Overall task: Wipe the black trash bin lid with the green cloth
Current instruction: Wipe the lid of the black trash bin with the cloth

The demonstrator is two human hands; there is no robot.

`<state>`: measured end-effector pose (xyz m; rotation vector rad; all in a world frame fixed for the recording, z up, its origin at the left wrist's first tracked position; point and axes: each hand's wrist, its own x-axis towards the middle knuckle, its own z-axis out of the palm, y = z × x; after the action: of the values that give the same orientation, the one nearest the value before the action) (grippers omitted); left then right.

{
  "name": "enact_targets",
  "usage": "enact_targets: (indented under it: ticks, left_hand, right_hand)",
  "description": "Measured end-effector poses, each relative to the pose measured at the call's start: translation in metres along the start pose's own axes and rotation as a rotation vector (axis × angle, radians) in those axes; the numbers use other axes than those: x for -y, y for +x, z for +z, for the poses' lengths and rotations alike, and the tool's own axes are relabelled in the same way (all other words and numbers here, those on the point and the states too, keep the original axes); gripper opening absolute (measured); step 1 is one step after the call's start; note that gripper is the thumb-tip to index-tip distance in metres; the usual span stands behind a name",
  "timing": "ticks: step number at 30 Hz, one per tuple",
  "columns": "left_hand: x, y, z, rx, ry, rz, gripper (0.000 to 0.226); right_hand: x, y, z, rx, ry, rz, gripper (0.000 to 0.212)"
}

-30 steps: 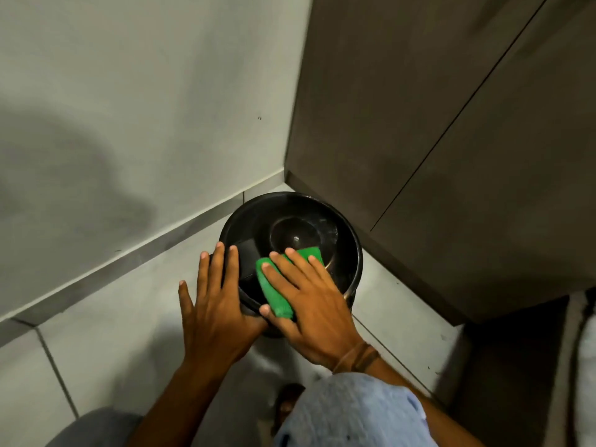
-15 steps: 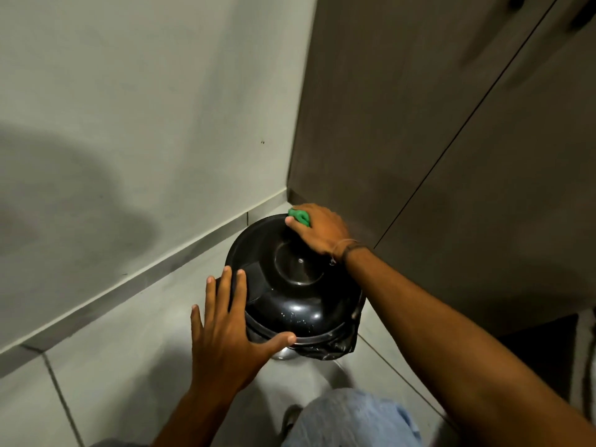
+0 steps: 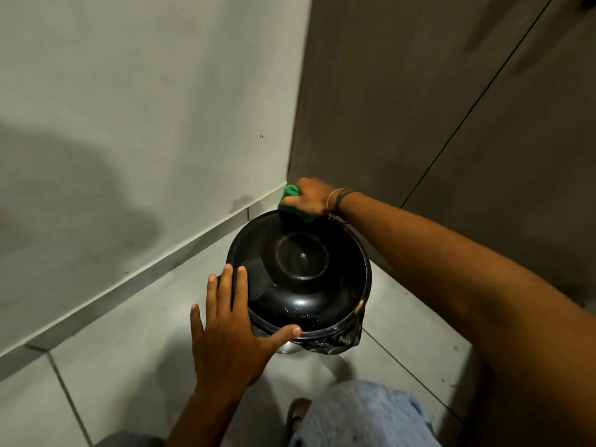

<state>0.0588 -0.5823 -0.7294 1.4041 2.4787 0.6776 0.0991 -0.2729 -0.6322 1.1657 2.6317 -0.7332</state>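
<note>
A round, glossy black trash bin lid (image 3: 300,272) with a raised centre disc sits on a small bin in the corner of the floor. My right hand (image 3: 311,196) reaches over the lid and presses a bunched green cloth (image 3: 292,203) against its far rim. Most of the cloth is hidden under that hand. My left hand (image 3: 232,330) lies flat on the lid's near left edge, fingers spread, thumb along the front rim, steadying it.
A black bin liner (image 3: 338,340) hangs out under the lid's front right. A pale wall (image 3: 129,124) with a grey skirting strip (image 3: 135,285) stands left, brown cabinet doors (image 3: 451,108) stand right. My knee (image 3: 358,414) and foot (image 3: 298,411) are below the bin.
My right hand carried the cloth from the lid's near edge across to the far rim. The view moved closer over the bin. The left hand stayed on the near left edge.
</note>
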Motion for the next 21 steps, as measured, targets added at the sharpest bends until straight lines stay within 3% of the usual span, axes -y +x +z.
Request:
enact_targets:
  ticks: [10,15,21]
  left_hand:
    - [0.001,-0.001,-0.002,0.031,-0.010,0.006,0.142]
    - [0.002,0.000,-0.002,0.045,-0.036,0.010,0.145]
    - [0.002,-0.001,-0.001,0.053,-0.038,0.016,0.144]
  right_hand:
    - [-0.081,-0.105,0.009,-0.156,0.195,0.384,0.036]
    - [-0.080,-0.180,0.046,-0.177,0.291,0.514,0.039]
    - [-0.037,-0.239,0.082,-0.111,0.434,0.532,0.035]
